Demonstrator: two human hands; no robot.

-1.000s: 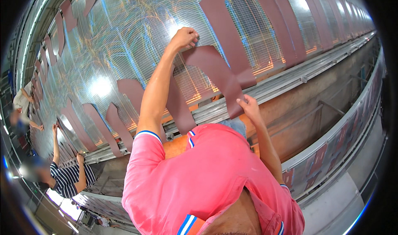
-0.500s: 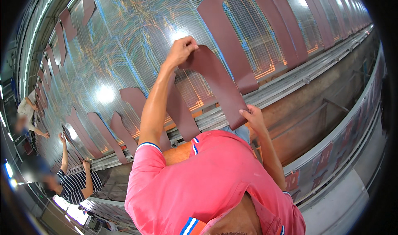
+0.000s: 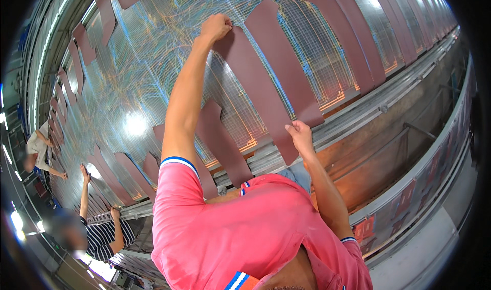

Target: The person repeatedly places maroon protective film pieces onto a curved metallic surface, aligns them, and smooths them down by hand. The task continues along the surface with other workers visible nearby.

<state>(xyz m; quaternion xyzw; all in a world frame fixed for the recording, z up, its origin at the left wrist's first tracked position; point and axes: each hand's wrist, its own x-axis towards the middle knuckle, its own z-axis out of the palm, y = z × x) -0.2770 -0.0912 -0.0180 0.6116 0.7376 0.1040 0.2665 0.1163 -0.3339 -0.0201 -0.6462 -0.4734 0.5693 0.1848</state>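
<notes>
A long maroon leather-like piece (image 3: 257,80) stretches across the metal-looking table marked with a fine grid and coloured lines. At its far end my left hand (image 3: 217,28) is closed on the corner, the arm reaching out over the table. Nearer to me, my right hand (image 3: 300,136) pinches the piece's right edge between thumb and fingers. The piece's near end hangs over the table's metal rail (image 3: 332,129). Close along its right side lies a similar maroon piece (image 3: 286,60), and another maroon piece (image 3: 222,142) lies to its left.
Several more maroon pieces (image 3: 353,34) lie in a row toward the far right, others (image 3: 134,170) toward the left. A person in a striped shirt (image 3: 105,239) works at the table's left, with another person (image 3: 38,149) beyond. A curved rail (image 3: 409,172) runs behind on the right.
My left hand has moved farther out and slightly left, and the arched piece now lies stretched nearly flat alongside its neighbour. My right hand has shifted slightly left and up along the edge.
</notes>
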